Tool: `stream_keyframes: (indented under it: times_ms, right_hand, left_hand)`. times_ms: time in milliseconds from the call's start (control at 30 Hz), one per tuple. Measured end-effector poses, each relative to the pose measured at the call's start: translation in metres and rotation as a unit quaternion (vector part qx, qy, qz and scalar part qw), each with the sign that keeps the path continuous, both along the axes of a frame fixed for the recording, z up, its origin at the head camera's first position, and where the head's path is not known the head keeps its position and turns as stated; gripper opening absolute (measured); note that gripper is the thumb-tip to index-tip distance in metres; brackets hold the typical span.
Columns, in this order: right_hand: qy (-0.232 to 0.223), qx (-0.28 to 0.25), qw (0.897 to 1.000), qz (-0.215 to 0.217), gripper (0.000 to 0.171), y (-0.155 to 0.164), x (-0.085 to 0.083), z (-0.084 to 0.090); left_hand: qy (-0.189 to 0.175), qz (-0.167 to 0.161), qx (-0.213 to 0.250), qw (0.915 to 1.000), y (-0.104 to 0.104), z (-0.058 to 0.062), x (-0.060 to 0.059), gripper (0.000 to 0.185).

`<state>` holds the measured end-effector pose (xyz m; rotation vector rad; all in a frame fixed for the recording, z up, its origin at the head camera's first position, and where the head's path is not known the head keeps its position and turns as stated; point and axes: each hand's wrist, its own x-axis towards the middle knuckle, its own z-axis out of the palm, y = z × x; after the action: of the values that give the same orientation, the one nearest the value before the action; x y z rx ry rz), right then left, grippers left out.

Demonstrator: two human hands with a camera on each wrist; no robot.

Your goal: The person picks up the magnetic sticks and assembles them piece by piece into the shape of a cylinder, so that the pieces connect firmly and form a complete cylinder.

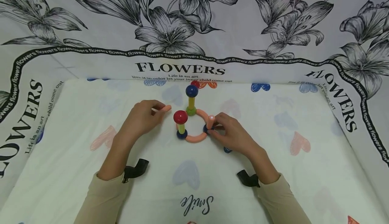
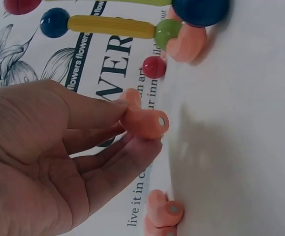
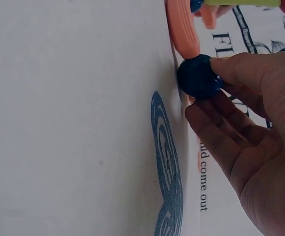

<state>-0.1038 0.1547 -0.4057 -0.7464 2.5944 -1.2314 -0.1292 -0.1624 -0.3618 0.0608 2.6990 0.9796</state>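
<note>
In the head view, my left hand (image 1: 146,116) pinches a curved orange magnetic rod (image 2: 144,122) between thumb and fingers, left of a small ring structure. Curved orange rods (image 1: 196,138) joined by balls form that ring on the cloth. My right hand (image 1: 232,131) pinches the dark blue ball (image 3: 200,77) at the ring's right side. Beside those fingers another orange rod (image 1: 211,121) points upward. A yellow rod (image 1: 191,102) stands on a green ball (image 1: 191,111), topped by a blue ball (image 1: 191,90). At front left, a light green rod (image 1: 181,128) carries a red ball (image 1: 180,116).
Behind the structure lies a loose red ball (image 1: 195,84). More orange rods (image 2: 166,211) lie low in the left wrist view. A white cloth (image 1: 212,176) with printed hearts covers the surface, with a floral, lettered border behind and at both sides.
</note>
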Motion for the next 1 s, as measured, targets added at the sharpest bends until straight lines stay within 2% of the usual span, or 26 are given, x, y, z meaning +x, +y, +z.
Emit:
stream_keyframes:
  times_ms: [200,367,600,800,1000]
  right_hand:
    - [0.0,0.001,1.0,0.004,0.016,0.0,-0.001,-0.001]
    - [-0.003,0.001,1.0,0.0,0.016,0.0,-0.002,-0.003]
    - [-0.006,-0.006,1.0,0.003,0.016,0.001,-0.002,-0.005]
    - [-0.013,-0.003,1.0,0.002,0.015,0.0,-0.001,-0.005]
    - [-0.007,0.002,1.0,-0.001,0.016,0.003,-0.001,-0.004]
  left_hand:
    - [-0.022,0.0,0.066,0.9976,-0.008,0.013,-0.003,0.052]
    - [-0.055,-0.002,0.146,0.9878,-0.01,0.026,-0.007,0.051]
    - [-0.1,0.016,0.18,0.9784,-0.01,0.041,-0.018,0.064]
    - [-0.113,0.011,0.236,0.9653,-0.005,0.045,-0.02,0.06]
    - [-0.101,0.004,0.234,0.967,-0.001,0.041,-0.019,0.058]
